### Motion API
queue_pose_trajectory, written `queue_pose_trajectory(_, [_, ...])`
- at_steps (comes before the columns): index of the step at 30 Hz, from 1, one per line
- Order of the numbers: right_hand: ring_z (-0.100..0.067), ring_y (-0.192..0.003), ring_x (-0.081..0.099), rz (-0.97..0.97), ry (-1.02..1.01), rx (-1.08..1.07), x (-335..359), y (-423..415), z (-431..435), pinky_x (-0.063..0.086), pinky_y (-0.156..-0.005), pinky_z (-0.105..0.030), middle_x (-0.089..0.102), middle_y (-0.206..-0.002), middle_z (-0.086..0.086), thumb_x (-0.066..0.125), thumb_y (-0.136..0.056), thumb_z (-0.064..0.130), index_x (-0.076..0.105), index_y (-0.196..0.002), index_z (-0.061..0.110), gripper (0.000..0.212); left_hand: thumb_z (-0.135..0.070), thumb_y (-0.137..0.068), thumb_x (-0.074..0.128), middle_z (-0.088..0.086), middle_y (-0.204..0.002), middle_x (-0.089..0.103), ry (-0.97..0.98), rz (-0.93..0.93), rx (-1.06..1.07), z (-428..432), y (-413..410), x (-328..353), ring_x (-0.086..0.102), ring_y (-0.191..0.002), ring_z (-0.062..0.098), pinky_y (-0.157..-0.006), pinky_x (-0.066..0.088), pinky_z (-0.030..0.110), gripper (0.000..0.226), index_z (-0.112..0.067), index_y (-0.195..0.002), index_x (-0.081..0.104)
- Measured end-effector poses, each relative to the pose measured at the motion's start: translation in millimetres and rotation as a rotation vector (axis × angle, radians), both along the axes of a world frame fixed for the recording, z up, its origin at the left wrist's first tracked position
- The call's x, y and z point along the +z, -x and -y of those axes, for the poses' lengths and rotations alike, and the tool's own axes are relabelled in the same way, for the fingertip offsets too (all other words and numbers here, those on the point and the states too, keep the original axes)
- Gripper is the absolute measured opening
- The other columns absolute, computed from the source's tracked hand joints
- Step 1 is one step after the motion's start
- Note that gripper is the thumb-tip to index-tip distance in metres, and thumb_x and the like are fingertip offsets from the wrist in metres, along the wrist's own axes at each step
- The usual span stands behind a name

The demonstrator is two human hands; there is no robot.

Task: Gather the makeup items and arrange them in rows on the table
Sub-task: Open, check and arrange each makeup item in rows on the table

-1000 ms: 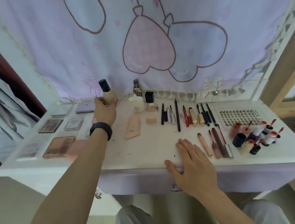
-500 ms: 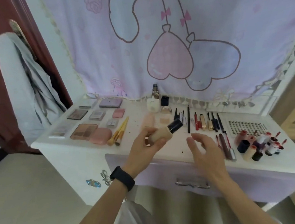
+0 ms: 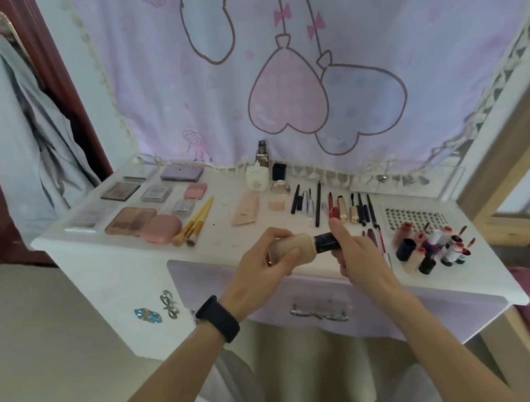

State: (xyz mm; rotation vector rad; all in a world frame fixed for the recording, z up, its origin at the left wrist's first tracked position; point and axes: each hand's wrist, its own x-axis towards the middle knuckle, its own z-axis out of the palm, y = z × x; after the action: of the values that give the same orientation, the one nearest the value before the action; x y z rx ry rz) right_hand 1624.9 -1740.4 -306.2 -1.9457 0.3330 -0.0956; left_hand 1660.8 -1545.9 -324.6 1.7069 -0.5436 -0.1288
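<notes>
The foundation bottle (image 3: 295, 246) is held horizontally, just above the near edge of the worktop (image 3: 228, 238), at its centre. The left hand (image 3: 262, 264) grips the beige body with curled fingers. The right hand (image 3: 356, 254) pinches the black cap (image 3: 325, 243), which points right. Whether the cap is fully seated cannot be told. Palettes (image 3: 130, 221) lie in rows far left, brushes (image 3: 195, 222) beside them. Pencils (image 3: 317, 203) lie side by side at the far centre. Small bottles (image 3: 432, 248) cluster near right.
</notes>
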Motion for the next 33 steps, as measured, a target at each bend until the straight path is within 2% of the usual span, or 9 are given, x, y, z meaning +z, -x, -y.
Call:
queue_pose_trajectory(4, [-0.011, -0.044, 0.028, 0.042, 0.094, -0.025, 3, 3, -7, 0.027, -0.050, -0.027, 0.032, -0.049, 0.008, 0.040, -0.074, 0.077, 0.042, -0.059, 0.020, 0.060, -0.055, -0.097, 0.046, -0.020, -0.075, 0.056, -0.010, 0.096, 0.208, 19, 12, -8, 0.051, -0.064, -0.002, -0.057, 0.042, 0.011, 0.023, -0.035, -0.088, 0.052])
queue_pose_trajectory(6, [-0.009, -0.041, 0.025, 0.086, 0.101, -0.011, 1, 5, -12, 0.026, -0.054, -0.022, 0.028, -0.046, 0.009, 0.044, -0.085, 0.065, 0.035, -0.051, 0.025, 0.054, -0.050, -0.099, 0.047, -0.016, -0.064, 0.050, 0.034, 0.080, 0.331, 27, 11, -11, 0.044, -0.056, 0.002, -0.053, 0.038, 0.012, 0.032, -0.032, -0.072, 0.048])
queue_pose_trajectory(9, [-0.009, -0.037, 0.024, 0.151, 0.083, -0.026, -7, 9, -15, 0.022, -0.060, -0.020, 0.024, -0.040, 0.009, 0.045, -0.094, 0.050, 0.033, -0.038, 0.024, 0.063, -0.044, -0.097, 0.050, -0.012, -0.059, 0.044, 0.033, 0.015, 0.348, 31, 5, -12, 0.041, -0.055, 0.006, -0.052, 0.039, 0.021, 0.038, -0.027, -0.064, 0.045])
queue_pose_trajectory(14, [-0.010, -0.039, 0.028, 0.259, 0.187, 0.083, -7, 12, -8, 0.018, -0.061, -0.017, 0.030, -0.039, 0.009, 0.036, -0.087, 0.061, 0.033, -0.047, 0.026, 0.054, -0.036, -0.098, 0.052, -0.010, -0.058, 0.048, 0.092, -0.217, 0.256, 33, -1, -16, 0.043, -0.051, 0.009, -0.045, 0.040, 0.019, 0.038, -0.011, -0.070, 0.055])
queue_pose_trajectory(19, [-0.002, -0.048, 0.043, 0.195, 0.297, 0.214, -9, 12, 12, 0.033, -0.054, -0.016, 0.055, -0.058, 0.019, 0.031, -0.089, 0.081, 0.056, -0.074, 0.028, 0.060, -0.038, -0.099, 0.051, -0.012, -0.057, 0.045, 0.020, -0.132, 0.304, 22, -10, -16, 0.043, -0.051, 0.004, -0.046, 0.039, 0.017, 0.041, -0.013, -0.066, 0.052])
queue_pose_trajectory(23, [0.000, -0.045, 0.052, 0.079, 0.238, 0.251, -1, 10, 18, 0.040, -0.060, -0.020, 0.066, -0.056, 0.007, 0.021, -0.092, 0.079, 0.067, -0.075, 0.018, 0.078, -0.039, -0.100, 0.051, -0.013, -0.060, 0.048, 0.023, -0.110, 0.306, 21, -8, -16, 0.046, -0.053, 0.002, -0.048, 0.041, 0.015, 0.039, -0.017, -0.068, 0.053])
queue_pose_trajectory(27, [-0.005, -0.047, 0.055, 0.039, 0.240, 0.299, 4, 5, 18, 0.044, -0.057, -0.022, 0.071, -0.066, 0.005, 0.038, -0.092, 0.071, 0.066, -0.085, 0.021, 0.058, -0.042, -0.098, 0.050, -0.011, -0.061, 0.048, 0.030, -0.090, 0.309, 23, -8, -16, 0.046, -0.055, 0.002, -0.050, 0.041, 0.014, 0.039, -0.019, -0.067, 0.053])
queue_pose_trajectory(31, [-0.011, -0.062, 0.068, 0.047, 0.100, 0.380, 4, 3, 25, 0.052, -0.055, -0.024, 0.071, -0.094, 0.016, 0.063, -0.097, 0.041, 0.062, -0.105, 0.035, 0.011, -0.036, -0.102, 0.051, -0.012, -0.061, 0.048, 0.031, -0.092, 0.322, 20, -11, -18, 0.047, -0.054, 0.001, -0.048, 0.040, 0.013, 0.039, -0.019, -0.067, 0.052])
queue_pose_trajectory(33, [-0.012, -0.070, 0.072, 0.040, 0.073, 0.364, 7, 2, 24, 0.056, -0.057, -0.025, 0.068, -0.098, 0.025, 0.066, -0.094, 0.043, 0.061, -0.109, 0.040, 0.016, -0.035, -0.102, 0.050, -0.009, -0.063, 0.049, 0.030, -0.095, 0.332, 19, -12, -19, 0.047, -0.054, 0.002, -0.048, 0.040, 0.013, 0.039, -0.018, -0.067, 0.052])
